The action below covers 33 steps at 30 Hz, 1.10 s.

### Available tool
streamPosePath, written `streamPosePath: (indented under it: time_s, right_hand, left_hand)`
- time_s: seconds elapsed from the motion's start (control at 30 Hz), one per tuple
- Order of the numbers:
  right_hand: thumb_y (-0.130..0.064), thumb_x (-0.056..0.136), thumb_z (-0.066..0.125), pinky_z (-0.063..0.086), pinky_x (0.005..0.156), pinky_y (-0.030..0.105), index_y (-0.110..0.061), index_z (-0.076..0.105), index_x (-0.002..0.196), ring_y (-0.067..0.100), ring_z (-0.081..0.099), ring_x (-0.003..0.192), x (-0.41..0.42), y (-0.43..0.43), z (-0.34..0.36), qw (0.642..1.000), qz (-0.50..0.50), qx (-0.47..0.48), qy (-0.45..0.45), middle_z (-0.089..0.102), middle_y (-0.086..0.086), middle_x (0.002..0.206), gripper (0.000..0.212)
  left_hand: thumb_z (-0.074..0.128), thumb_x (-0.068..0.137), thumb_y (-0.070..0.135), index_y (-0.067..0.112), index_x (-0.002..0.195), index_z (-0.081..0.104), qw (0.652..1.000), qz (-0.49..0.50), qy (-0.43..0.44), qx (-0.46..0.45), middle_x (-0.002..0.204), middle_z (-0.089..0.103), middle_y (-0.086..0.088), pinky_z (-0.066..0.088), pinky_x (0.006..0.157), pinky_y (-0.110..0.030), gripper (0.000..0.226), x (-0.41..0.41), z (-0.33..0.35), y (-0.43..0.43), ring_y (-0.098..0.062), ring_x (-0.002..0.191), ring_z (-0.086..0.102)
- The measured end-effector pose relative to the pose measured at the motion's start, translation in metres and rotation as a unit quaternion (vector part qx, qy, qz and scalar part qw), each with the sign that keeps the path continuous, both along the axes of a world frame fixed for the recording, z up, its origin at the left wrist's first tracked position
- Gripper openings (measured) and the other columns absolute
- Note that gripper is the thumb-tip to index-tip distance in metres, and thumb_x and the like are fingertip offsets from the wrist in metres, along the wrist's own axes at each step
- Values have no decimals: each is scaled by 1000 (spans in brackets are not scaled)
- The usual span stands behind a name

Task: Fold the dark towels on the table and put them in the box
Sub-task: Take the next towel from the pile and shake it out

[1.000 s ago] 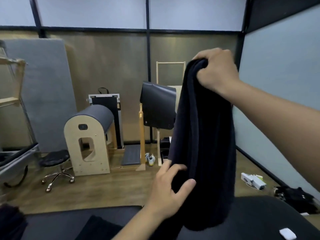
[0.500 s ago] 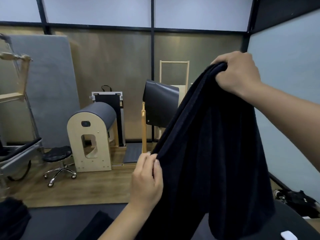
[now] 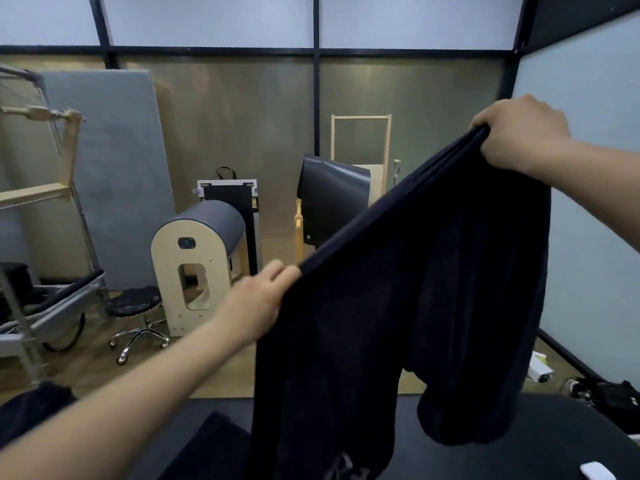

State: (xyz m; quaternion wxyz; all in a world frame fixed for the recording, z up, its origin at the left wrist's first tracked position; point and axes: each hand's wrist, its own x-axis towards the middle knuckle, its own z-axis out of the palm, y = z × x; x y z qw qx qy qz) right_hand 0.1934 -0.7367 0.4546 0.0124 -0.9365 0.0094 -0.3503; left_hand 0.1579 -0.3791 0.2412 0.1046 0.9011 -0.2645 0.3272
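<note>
Two hands pinch one dark towel (image 3: 415,289) by its top edge, left hand (image 3: 258,303) low at 8 o'clock, right hand (image 3: 519,133) high at 2 o'clock. Edge stretched taut so the cloth hangs open above the table (image 3: 554,427) at 6 o'clock, probably ready for the first fold. Box not in view.

The towel (image 3: 398,306) is very dark navy, almost black and plain, with a faint grey print low down at 6 o'clock. The table (image 3: 554,452) is black. At 9 o'clock the ladder barrel (image 3: 194,258) has pale wood sides and a grey padded top. The stool (image 3: 133,301) at 8 o'clock has a black seat and chrome legs. At 5 o'clock lies a white object (image 3: 597,471).
</note>
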Motion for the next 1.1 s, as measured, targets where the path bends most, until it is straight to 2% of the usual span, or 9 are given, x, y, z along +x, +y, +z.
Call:
streamPosePath:
  time_s: [0.1, 0.2, 0.33, 0.47, 0.67, 0.77, 0.87, 0.97, 1.1]
  right_hand:
    - [-3, 74, 52, 41, 69, 37, -17, 67, 87, 38, 52, 77, 6, -10, 14, 999, -20, 33, -31, 54, 15, 82, 24]
    - [-6, 78, 54, 47, 75, 42, -17, 61, 86, 41, 54, 82, 11, -13, 20, 993, -16, 80, -85, 50, 14, 83, 15]
    - [-5, 80, 56, 48, 90, 47, -19, 69, 113, 47, 58, 100, 15, -31, 17, 984, -56, 148, -78, 60, 24, 106, 38]
    - [-9, 81, 56, 47, 93, 48, -18, 66, 117, 49, 56, 107, 14, -25, 25, 978, -39, 174, -106, 59, 25, 112, 38]
    - [-21, 82, 61, 46, 90, 44, -28, 68, 116, 42, 59, 107, 20, -25, -6, 983, -71, 167, 27, 59, 20, 116, 35]
    - [-33, 82, 63, 43, 75, 35, -20, 70, 93, 32, 60, 83, 20, -14, -13, 985, -60, 146, 66, 66, 12, 85, 19]
    - [-47, 81, 65, 41, 69, 32, -18, 68, 90, 27, 62, 78, 11, -5, -16, 990, -73, 87, 86, 69, 5, 68, 31]
    - [-39, 79, 66, 40, 69, 33, -19, 66, 97, 30, 59, 82, -7, 17, -26, 994, -71, -16, 77, 57, 7, 82, 27]
    - [-21, 76, 63, 50, 55, 26, -15, 67, 85, 20, 65, 67, -51, 60, -57, 963, 120, -53, 233, 64, -1, 63, 11]
  left_hand:
    - [46, 82, -7, 14, 138, 40, 982, 144, -112, -43, 129, 55, -23, 49, 89, -56, 61, 42, 136, 40, -49, 104, 59]
    - [44, 81, -9, 0, 126, 59, 948, 207, -220, -98, 122, 50, -28, 45, 96, -48, 47, 44, 248, 37, -46, 106, 54]
    - [49, 89, -3, -1, 117, 59, 930, 239, -172, 221, 116, 47, -25, 50, 74, -55, 29, 24, 281, 16, -50, 87, 58]
    - [43, 86, -8, -5, 114, 62, 940, 276, -190, 69, 103, 60, -35, 47, 67, -48, 34, 12, 322, -1, -51, 89, 60]
    - [53, 94, 12, 13, 111, 69, 913, 321, -89, 235, 81, 41, -13, 42, 63, -39, 23, 23, 295, 12, -40, 77, 53]
    - [50, 81, 3, 10, 96, 70, 927, 345, -82, 119, 84, 50, -18, 44, 64, -37, 26, 28, 284, 16, -41, 76, 53]
    - [40, 75, 1, 15, 89, 70, 943, 308, -2, -123, 86, 60, -21, 51, 61, -34, 36, 34, 276, 13, -37, 69, 57]
    - [32, 88, 2, 14, 85, 62, 879, 187, 143, -414, 74, 54, -11, 43, 36, -20, 33, 39, 274, -2, -23, 36, 52]
    - [31, 94, -8, 5, 85, 65, 835, 41, 219, -502, 86, 68, -25, 62, 58, -49, 37, 38, 270, -28, -38, 71, 72]
